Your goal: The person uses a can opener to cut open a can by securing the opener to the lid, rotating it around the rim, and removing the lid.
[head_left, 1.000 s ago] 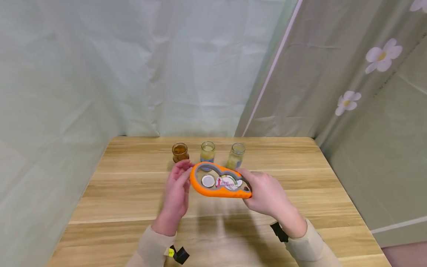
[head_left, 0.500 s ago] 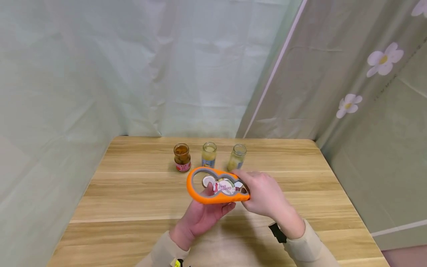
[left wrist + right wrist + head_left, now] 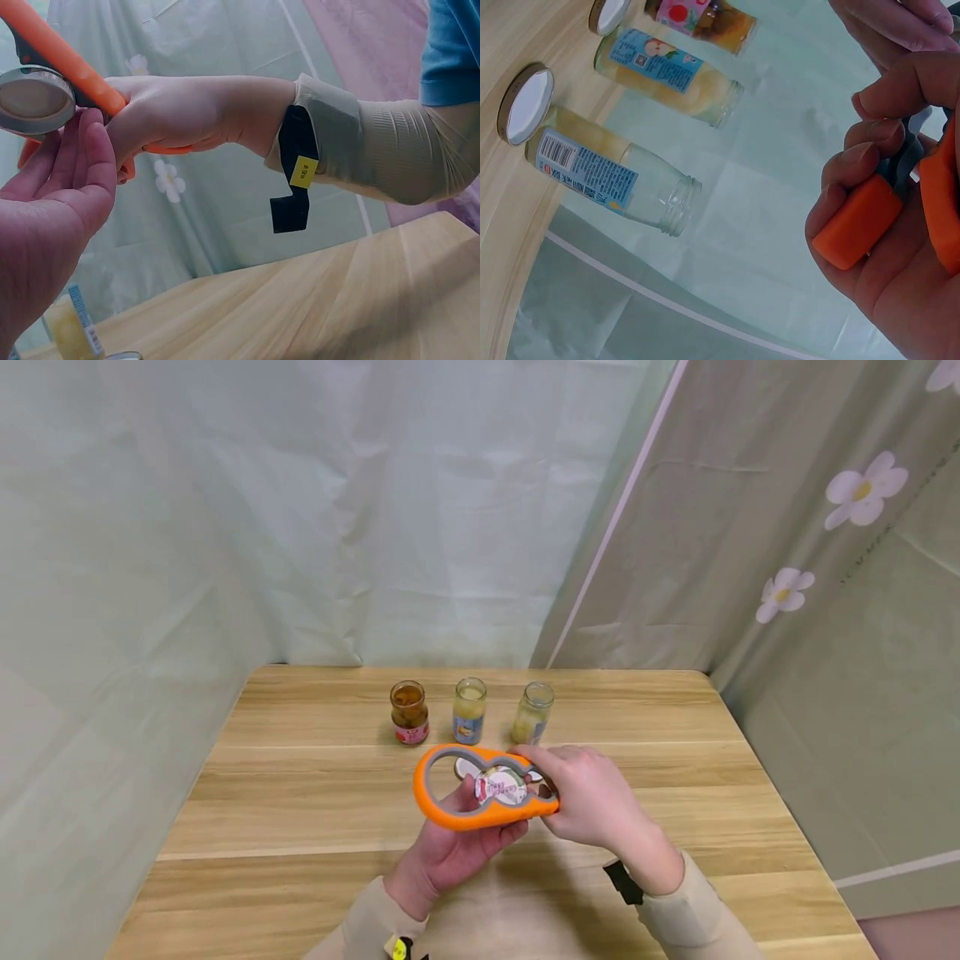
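My right hand [image 3: 596, 797] grips the narrow end of an orange and grey jar opener [image 3: 423, 787], held above the table. A printed jar lid [image 3: 501, 787] sits in the opener's middle opening; its pale underside shows in the left wrist view. My left hand [image 3: 453, 856] is palm up under the opener. Its thumb shows in the large opening at the lid's left edge, and its fingertips [image 3: 94, 118] are at the lid's rim from below, pinching it. In the right wrist view, the curled right fingers wrap the opener's orange end [image 3: 859, 221].
Three lidless glass jars stand at the back: a brown-filled jar [image 3: 410, 714] with a pink label, a pale-filled jar [image 3: 468, 714], and another pale-filled jar [image 3: 532, 714]. Two loose lids, a nearer lid [image 3: 529, 109] and a farther lid [image 3: 609, 13], lie by the pale jars.
My left hand has moved from the opener's left end to beneath it, its thumb coming to the lid. The opener has shifted slightly down and left in the right hand.
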Motion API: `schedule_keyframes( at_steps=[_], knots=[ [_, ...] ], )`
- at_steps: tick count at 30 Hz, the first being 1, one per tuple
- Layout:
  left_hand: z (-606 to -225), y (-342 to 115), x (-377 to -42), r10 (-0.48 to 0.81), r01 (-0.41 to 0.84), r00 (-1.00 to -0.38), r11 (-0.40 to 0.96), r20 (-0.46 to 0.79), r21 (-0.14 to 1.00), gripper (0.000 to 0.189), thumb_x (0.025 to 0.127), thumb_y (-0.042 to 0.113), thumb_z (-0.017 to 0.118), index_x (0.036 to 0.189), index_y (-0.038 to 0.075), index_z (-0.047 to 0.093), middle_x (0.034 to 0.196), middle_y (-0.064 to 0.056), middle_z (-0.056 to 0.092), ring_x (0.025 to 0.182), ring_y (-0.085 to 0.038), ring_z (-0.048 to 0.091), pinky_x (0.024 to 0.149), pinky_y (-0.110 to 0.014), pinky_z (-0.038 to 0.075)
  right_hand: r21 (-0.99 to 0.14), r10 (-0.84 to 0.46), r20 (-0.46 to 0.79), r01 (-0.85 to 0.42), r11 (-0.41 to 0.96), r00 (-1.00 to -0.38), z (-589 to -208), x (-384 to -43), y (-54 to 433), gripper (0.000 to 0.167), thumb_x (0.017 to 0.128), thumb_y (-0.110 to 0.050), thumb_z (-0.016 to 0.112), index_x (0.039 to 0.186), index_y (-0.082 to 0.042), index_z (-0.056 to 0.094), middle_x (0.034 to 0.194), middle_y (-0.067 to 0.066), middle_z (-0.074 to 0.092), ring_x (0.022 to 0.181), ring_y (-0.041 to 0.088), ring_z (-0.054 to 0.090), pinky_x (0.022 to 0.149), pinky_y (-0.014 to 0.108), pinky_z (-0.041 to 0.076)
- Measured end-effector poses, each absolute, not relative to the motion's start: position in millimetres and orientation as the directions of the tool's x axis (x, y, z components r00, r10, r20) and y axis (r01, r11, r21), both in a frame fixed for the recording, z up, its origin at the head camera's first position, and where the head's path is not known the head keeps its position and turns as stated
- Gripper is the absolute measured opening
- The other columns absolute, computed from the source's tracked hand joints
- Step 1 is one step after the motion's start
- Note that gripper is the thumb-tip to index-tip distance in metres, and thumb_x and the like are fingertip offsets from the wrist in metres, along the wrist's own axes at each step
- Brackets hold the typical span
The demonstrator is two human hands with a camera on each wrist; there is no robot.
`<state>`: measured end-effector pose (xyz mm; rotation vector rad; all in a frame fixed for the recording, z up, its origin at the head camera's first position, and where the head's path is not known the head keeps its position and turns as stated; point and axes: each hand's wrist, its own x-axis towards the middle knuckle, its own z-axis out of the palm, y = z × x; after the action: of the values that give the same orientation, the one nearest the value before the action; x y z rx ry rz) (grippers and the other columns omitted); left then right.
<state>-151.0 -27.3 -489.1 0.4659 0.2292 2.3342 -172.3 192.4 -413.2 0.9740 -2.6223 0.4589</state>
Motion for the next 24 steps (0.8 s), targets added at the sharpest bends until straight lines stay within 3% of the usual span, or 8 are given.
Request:
schedule_keyframes(
  at_steps=[9, 14, 21, 24],
  knots=[
    [-492.2, -24.8, -151.7, 0.695, -0.634, -0.646, -0.719, 0.316, 0.285, 0.051, 0.108, 0.036, 0.065, 0.150, 0.008, 0.055, 0.146, -0.012, 0.062, 0.133, -0.026, 0.061, 0.115, -0.036, 0.046, -0.188, -0.577, 0.376, -0.669, 0.719, -0.725, -413.2, -169.2, 192.1, 0.067, 0.071, -0.010, 0.080, 0.135, -0.025, 0.071, 0.090, -0.010, 0.071, 0.074, 0.009, 0.064, 0.069, 0.037, 0.057],
    [-493.2, -26.4, -151.4, 0.702, -0.645, -0.648, -0.712, 0.295, 0.279, 0.050, 0.108, 0.037, 0.066, 0.148, 0.009, 0.056, 0.146, -0.012, 0.062, 0.132, -0.026, 0.062, 0.115, -0.037, 0.046, -0.195, -0.575, 0.372, -0.667, 0.719, -0.729, -414.2, -168.5, 192.2, 0.071, 0.071, -0.009, 0.079, 0.139, -0.024, 0.070, 0.093, -0.008, 0.072, 0.077, 0.010, 0.065, 0.071, 0.037, 0.058],
    [-493.8, -28.4, -152.6, 0.698, -0.616, -0.662, -0.714, 0.273, 0.332, 0.049, 0.109, 0.037, 0.064, 0.150, 0.010, 0.057, 0.145, -0.011, 0.063, 0.130, -0.025, 0.064, 0.113, -0.036, 0.048, -0.184, -0.576, 0.371, -0.666, 0.723, -0.728, -413.9, -168.8, 191.9, 0.082, 0.070, -0.009, 0.078, 0.149, -0.024, 0.064, 0.082, -0.013, 0.059, 0.071, 0.007, 0.054, 0.067, 0.032, 0.051],
    [-493.1, -30.0, -153.0, 0.697, -0.610, -0.676, -0.711, 0.239, 0.349, 0.050, 0.108, 0.038, 0.066, 0.148, 0.011, 0.057, 0.143, -0.011, 0.064, 0.128, -0.025, 0.066, 0.112, -0.037, 0.049, -0.182, -0.570, 0.377, -0.662, 0.727, -0.730, -413.8, -168.5, 192.7, 0.085, 0.070, -0.009, 0.079, 0.152, -0.024, 0.061, 0.084, -0.011, 0.061, 0.074, 0.009, 0.058, 0.071, 0.035, 0.054]
  ],
)
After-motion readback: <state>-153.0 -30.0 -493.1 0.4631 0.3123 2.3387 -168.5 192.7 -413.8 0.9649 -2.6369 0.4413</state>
